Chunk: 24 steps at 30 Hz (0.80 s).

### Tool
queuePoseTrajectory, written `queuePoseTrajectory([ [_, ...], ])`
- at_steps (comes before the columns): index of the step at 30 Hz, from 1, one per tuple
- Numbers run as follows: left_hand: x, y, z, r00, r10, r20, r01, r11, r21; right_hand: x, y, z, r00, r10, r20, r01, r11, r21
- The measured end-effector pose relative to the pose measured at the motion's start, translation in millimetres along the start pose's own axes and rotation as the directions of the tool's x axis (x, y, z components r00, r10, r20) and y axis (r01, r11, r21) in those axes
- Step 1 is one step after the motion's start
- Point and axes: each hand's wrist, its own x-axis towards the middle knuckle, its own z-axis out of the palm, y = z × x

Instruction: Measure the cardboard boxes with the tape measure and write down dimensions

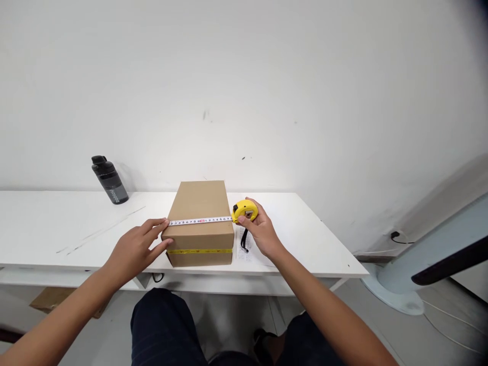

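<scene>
A brown cardboard box (202, 198) with a yellow printed strip of tape along its front side sits on the white table. Across its top, near the front edge, stretches the white blade (200, 220) of a tape measure. My right hand (263, 231) grips the yellow tape measure case (244, 209) against the box's right edge; a black wrist strap (244, 241) hangs from it. At the left edge, my left hand (143, 244) pinches the blade's end with its fingertips, the thumb resting on the box's front. The blade's very tip is hidden by the fingers.
A dark water bottle (110, 180) stands at the back left of the white table (305, 244). Under the strap lies a printed sheet (244, 253). A pale pedestal appliance (404, 284) rises from the floor at right, with cables beside it. A cardboard piece (51, 299) lies below the table.
</scene>
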Motion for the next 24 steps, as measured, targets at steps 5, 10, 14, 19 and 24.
queuePoseTrajectory([
  [5, -1.9, -0.2, 2.2, 1.000, -0.010, -0.021, 0.010, 1.000, -0.021, -0.3, -0.5, 0.3, 1.000, -0.003, 0.013, 0.003, 1.000, -0.008],
  [10, -2.2, 1.4, 0.0, 0.998, -0.035, -0.046, 0.033, 0.999, -0.038, -0.1, -0.8, 1.0, 1.000, 0.009, 0.011, -0.009, 1.000, -0.001],
  [14, -4.2, 6.9, -2.0, 0.993, -0.036, -0.115, 0.032, 0.999, -0.037, -0.1, -0.9, -0.5, 1.000, -0.004, 0.007, 0.004, 1.000, -0.025],
  [19, 2.2, 1.1, -7.5, 0.993, -0.114, -0.021, 0.107, 0.968, -0.228, -1.1, -3.5, -2.6, 0.999, -0.004, 0.032, 0.006, 0.996, -0.084],
  [24, 2.6, 1.5, -25.6, 0.993, -0.115, -0.015, 0.098, 0.902, -0.420, -14.8, -15.3, -4.9, 0.999, -0.035, -0.006, 0.034, 0.996, -0.083],
])
